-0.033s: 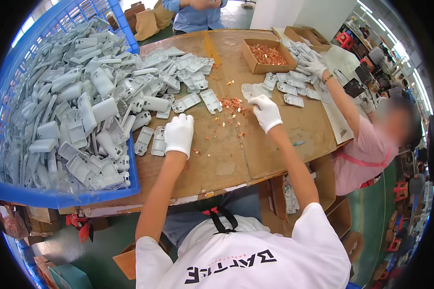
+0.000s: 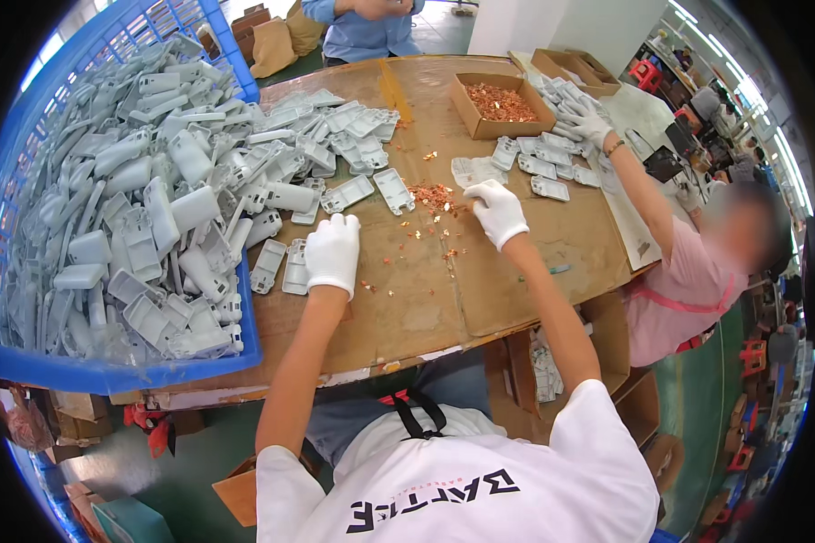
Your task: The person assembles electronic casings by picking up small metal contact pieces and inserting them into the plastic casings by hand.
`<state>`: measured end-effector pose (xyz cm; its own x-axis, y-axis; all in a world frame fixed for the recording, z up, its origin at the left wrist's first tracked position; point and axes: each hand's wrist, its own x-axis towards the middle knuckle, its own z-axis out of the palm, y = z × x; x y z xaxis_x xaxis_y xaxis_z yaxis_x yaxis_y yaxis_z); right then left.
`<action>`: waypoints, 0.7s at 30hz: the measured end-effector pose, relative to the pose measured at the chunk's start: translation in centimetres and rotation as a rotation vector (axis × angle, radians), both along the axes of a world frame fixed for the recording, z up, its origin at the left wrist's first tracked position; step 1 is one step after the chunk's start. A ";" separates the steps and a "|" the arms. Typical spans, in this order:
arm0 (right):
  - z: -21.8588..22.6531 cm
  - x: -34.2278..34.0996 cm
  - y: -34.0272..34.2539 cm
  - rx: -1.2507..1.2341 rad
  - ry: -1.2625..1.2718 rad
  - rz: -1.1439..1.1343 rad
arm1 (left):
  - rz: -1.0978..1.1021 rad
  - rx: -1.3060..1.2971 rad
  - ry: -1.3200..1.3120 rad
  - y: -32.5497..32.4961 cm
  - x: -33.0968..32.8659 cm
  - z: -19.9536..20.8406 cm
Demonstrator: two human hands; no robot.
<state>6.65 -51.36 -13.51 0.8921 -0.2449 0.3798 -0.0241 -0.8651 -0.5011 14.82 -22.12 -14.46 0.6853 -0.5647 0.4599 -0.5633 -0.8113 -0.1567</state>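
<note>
My left hand (image 2: 332,254), in a white glove, rests on the cardboard-covered table with its fingers curled in. Right beside it lies a pale plastic casing (image 2: 296,269), partly covered by the glove. My right hand (image 2: 498,215), also gloved, is bent with fingertips drawn together just right of a small heap of copper-coloured metal bits (image 2: 433,198). Whatever either hand's fingers may hold is hidden or too small to see. Between the hands and slightly beyond, another open casing (image 2: 394,191) lies by the heap. A small clear plastic bag (image 2: 476,171) is just past my right fingertips.
A large blue crate (image 2: 145,373) heaped with casings fills the left, spilling onto the table. A cardboard box (image 2: 507,128) of copper bits stands at the back. On the right, a co-worker's gloved hand (image 2: 586,122) reaches over more casings (image 2: 550,187). Another person stands opposite.
</note>
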 end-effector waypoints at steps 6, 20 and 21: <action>-0.9 1.2 1.0 -0.092 0.120 -0.029 | 0.060 -0.388 0.279 1.5 -2.0 3.0; 2.0 3.9 2.2 -0.197 0.581 -0.024 | -0.154 -0.751 0.856 -0.1 -7.0 2.3; 2.2 3.8 2.2 -0.198 0.576 -0.029 | -0.160 -0.751 0.853 -0.3 -7.2 2.2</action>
<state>10.49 -49.14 -11.35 0.9617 -0.2461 -0.1209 -0.2684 -0.9353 -0.2307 7.58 -22.39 -12.24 0.8806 -0.4532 0.1384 -0.3591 -0.4479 0.8188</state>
